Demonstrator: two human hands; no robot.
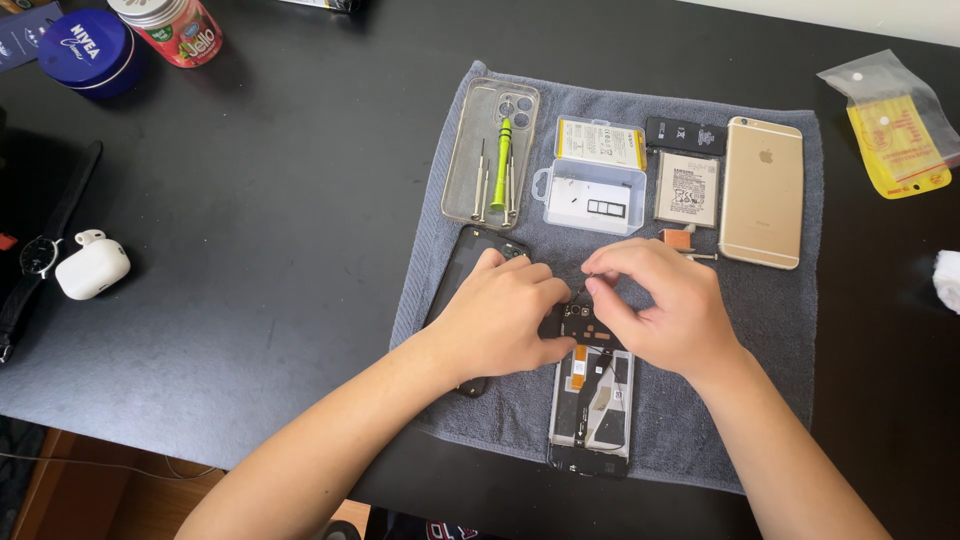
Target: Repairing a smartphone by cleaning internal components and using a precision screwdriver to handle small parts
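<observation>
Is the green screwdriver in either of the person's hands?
No, the green screwdriver lies inside the clear phone case, away from both hands.

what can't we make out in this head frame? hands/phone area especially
- Head view: the upper end of the opened phone is covered by the left hand and right hand.
- What the right fingertips pinch is too small to tell.
- The black back cover is partly hidden under the left hand.
- The small orange part is too small to identify.
- The white item is cut off by the right edge.
</observation>
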